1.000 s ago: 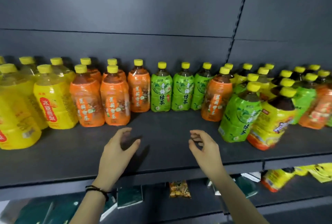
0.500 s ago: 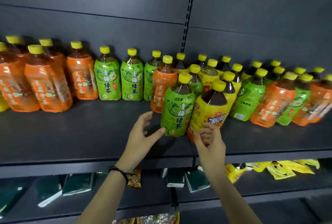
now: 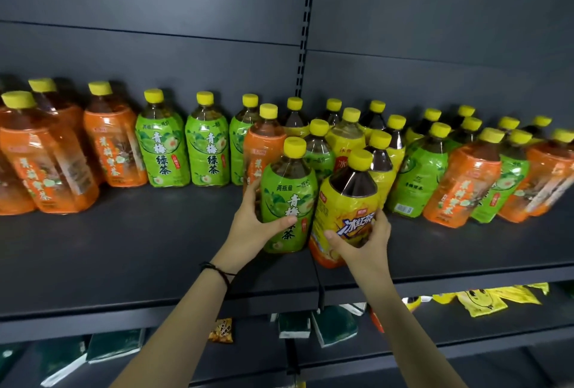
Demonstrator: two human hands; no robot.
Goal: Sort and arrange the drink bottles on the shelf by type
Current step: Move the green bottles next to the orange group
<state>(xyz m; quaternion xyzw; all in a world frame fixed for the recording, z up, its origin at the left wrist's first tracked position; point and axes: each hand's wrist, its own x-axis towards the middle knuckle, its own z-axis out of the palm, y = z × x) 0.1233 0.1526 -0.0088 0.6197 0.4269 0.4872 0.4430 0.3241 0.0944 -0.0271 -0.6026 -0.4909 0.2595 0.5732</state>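
The left hand (image 3: 253, 226) has its grip wrapped around a green-label bottle (image 3: 289, 198); the right hand (image 3: 362, 240) is clasped on a yellow-label bottle (image 3: 344, 213) touching it. Both stand upright, caps up, at the front of the shelf (image 3: 139, 251). Behind them, crowded bottles overlap, hiding labels. Left of the grips, three green bottles (image 3: 206, 151) line the back wall; orange ones (image 3: 46, 157) are cut off by the frame edge.

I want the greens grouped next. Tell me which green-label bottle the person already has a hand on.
The green-label bottle at the very front, beside the yellow-label bottle. The left hand wraps it; the other green ones stand farther back, untouched.
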